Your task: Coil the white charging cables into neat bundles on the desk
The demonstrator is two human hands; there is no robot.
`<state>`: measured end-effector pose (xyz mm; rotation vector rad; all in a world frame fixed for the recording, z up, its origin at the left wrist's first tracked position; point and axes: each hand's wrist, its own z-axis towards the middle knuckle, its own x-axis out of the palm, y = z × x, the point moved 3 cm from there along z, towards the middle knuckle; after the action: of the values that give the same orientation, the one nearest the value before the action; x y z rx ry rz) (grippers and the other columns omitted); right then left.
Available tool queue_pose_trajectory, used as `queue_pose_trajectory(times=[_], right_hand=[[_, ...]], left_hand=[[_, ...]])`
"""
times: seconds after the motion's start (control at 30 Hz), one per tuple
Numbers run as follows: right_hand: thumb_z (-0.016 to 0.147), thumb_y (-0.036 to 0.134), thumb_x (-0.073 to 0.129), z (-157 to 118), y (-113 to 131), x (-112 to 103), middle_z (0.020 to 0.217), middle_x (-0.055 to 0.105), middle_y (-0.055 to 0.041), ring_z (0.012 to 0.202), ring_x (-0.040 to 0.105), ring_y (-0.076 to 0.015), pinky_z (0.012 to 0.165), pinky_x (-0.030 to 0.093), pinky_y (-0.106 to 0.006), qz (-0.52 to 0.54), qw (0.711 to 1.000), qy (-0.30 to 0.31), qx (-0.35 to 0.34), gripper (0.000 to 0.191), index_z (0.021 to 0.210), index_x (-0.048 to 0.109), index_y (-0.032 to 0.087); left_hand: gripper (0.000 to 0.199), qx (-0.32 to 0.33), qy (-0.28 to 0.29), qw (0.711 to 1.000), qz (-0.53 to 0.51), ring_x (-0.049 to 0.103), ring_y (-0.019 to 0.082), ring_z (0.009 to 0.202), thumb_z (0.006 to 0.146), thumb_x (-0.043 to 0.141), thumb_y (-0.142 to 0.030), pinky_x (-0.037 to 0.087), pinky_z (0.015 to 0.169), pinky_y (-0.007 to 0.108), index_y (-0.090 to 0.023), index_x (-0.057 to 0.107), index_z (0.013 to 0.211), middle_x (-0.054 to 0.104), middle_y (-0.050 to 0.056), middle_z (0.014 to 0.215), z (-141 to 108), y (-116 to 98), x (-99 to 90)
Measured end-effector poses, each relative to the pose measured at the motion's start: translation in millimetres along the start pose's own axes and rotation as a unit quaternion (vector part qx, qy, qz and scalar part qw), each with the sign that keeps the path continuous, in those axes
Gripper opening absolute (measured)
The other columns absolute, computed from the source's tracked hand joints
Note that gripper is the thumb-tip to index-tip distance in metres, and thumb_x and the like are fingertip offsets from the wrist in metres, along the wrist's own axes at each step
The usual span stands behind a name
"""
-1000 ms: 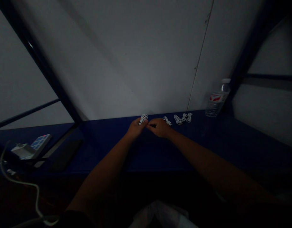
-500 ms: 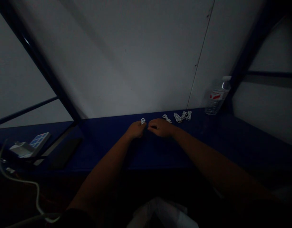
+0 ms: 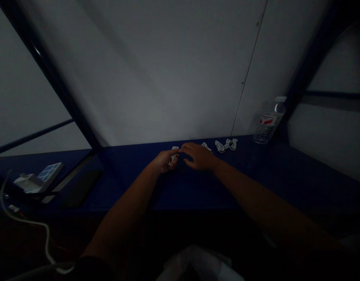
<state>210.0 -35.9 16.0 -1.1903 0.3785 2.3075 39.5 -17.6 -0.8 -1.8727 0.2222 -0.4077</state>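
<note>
Left hand [image 3: 165, 161] closed on a small coiled white cable [image 3: 173, 155], fingers wrapped round it, loops showing past the fingertips. Right hand [image 3: 199, 157] just beside it, fingers half curled and arched toward the coil; tips at or very near the cable, can't tell if it has hold of anything. Coil sits between both hands, low over the far part of the dark blue tabletop [image 3: 124, 185].

Right of the hands, along the far edge: a row of similar white cable bundles [image 3: 223, 145], the first partly behind the right hand's fingers, the rest bunched. Further right, well apart: upright clear plastic water bottle [image 3: 269, 123], red-and-white label. Far left: white-and-blue boxed item [image 3: 36, 177], dark flat object [image 3: 80, 189] beside it. Near left: loose white cable [image 3: 47, 238]. White wall panel [image 3: 168, 78] behind.
</note>
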Motion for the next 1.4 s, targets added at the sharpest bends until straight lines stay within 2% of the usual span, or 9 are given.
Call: queue_pose_trajectory(times=[0.13, 0.33, 0.5, 0.67, 0.77, 0.97, 1.13, 1.3, 1.4], right_hand=[[0.090, 0.030, 0.059, 5.0, 7.0, -1.5, 0.117, 0.062, -0.0134, 0.105, 0.055, -0.0252, 0.087, 0.046, -0.038, -0.064, 0.997, -0.030, -0.021, 0.037, 0.123, 0.060, 0.015], [0.097, 0.022, 0.049, 6.2, 10.0, 2.1, 0.102, 0.069, -0.0115, 0.095, 0.059, -0.0215, 0.081, 0.045, -0.033, -0.097, 0.994, 0.002, -0.057, 0.025, 0.110, 0.069, 0.016], [0.096, 0.020, 0.050, 4.9, 4.0, 14.3, 0.103, 0.070, -0.0111, 0.097, 0.062, -0.0214, 0.085, 0.046, -0.033, -0.041, 0.999, 0.009, -0.014, 0.024, 0.105, 0.071, 0.014], [0.094, 0.026, 0.053, 4.1, -5.0, 21.0, 0.101, 0.072, -0.0084, 0.093, 0.065, -0.0201, 0.086, 0.047, -0.033, 0.090, 0.988, -0.070, 0.100, 0.023, 0.101, 0.072, 0.017], [0.091, 0.028, 0.056, 4.2, -8.7, 23.8, 0.090, 0.073, -0.0063, 0.081, 0.066, -0.0184, 0.078, 0.047, -0.031, 0.169, 0.968, -0.087, 0.166, 0.020, 0.093, 0.073, 0.018], [0.088, 0.038, 0.054, 1.6, -20.9, 35.8, 0.069, 0.069, -0.0026, 0.063, 0.062, -0.0148, 0.063, 0.045, -0.026, 0.321, 0.911, -0.020, 0.257, 0.029, 0.078, 0.070, 0.016], [0.081, 0.042, 0.063, -2.0, -31.8, 39.1, 0.067, 0.068, -0.0023, 0.062, 0.062, -0.0143, 0.062, 0.045, -0.025, 0.392, 0.863, -0.032, 0.317, 0.027, 0.077, 0.070, 0.016], [0.070, 0.047, 0.074, -2.8, -32.3, 35.6, 0.071, 0.067, -0.0024, 0.061, 0.062, -0.0137, 0.065, 0.051, -0.028, 0.537, 0.767, -0.077, 0.344, 0.033, 0.079, 0.069, 0.016], [0.066, 0.046, 0.078, -2.7, -30.7, 33.4, 0.071, 0.067, -0.0020, 0.064, 0.062, -0.0134, 0.069, 0.053, -0.028, 0.584, 0.733, -0.090, 0.338, 0.034, 0.079, 0.069, 0.015]], left_hand=[[0.032, -0.029, -0.004, 0.999, -0.021, 0.038, 0.005, 0.035, 0.092, 0.053, -0.039, 0.025, 0.037, 0.018, -0.015, 0.053, 0.070, 0.048, -0.002, 0.048, -2.7, -2.4, 1.5], [0.037, -0.044, -0.009, 0.999, -0.014, 0.038, 0.006, 0.035, 0.094, 0.050, -0.040, 0.027, 0.038, 0.018, -0.016, 0.051, 0.067, 0.047, -0.002, 0.045, -1.2, 1.7, 5.5], [0.033, -0.005, -0.056, 0.997, 0.059, 0.044, 0.009, 0.036, 0.094, 0.050, -0.042, 0.028, 0.038, 0.020, -0.016, 0.054, 0.075, 0.051, 0.000, 0.046, 3.5, 6.7, 4.2], [0.030, 0.059, -0.005, 0.994, 0.095, 0.046, 0.011, 0.036, 0.095, 0.046, -0.046, 0.031, 0.039, 0.020, -0.018, 0.053, 0.091, 0.054, -0.001, 0.048, 2.9, 6.3, 7.4], [0.032, 0.096, -0.001, 0.986, 0.136, 0.047, 0.012, 0.035, 0.095, 0.043, -0.050, 0.031, 0.039, 0.021, -0.018, 0.051, 0.098, 0.055, -0.002, 0.049, 2.0, 4.1, 7.3], [0.038, 0.135, 0.002, 0.961, 0.240, 0.054, 0.011, 0.045, 0.093, 0.046, -0.055, 0.037, 0.045, 0.021, -0.018, 0.051, 0.100, 0.059, -0.001, 0.062, 4.4, 3.9, 5.0], [0.030, 0.282, -0.013, 0.906, 0.314, 0.063, 0.017, 0.087, 0.085, 0.064, -0.030, 0.050, 0.081, 0.032, -0.017, 0.060, 0.112, 0.066, 0.007, 0.100, 9.1, -3.2, -1.7], [0.017, 0.386, -0.066, 0.850, 0.353, 0.047, 0.025, 0.127, 0.079, 0.065, -0.017, 0.034, 0.110, 0.043, -0.019, 0.074, 0.093, 0.051, 0.010, 0.137, -0.7, -18.5, -4.6], [0.017, 0.396, -0.033, 0.839, 0.373, 0.038, 0.027, 0.136, 0.079, 0.062, -0.012, 0.028, 0.115, 0.045, -0.021, 0.077, 0.081, 0.041, 0.006, 0.149, -11.4, -24.0, 0.8]])
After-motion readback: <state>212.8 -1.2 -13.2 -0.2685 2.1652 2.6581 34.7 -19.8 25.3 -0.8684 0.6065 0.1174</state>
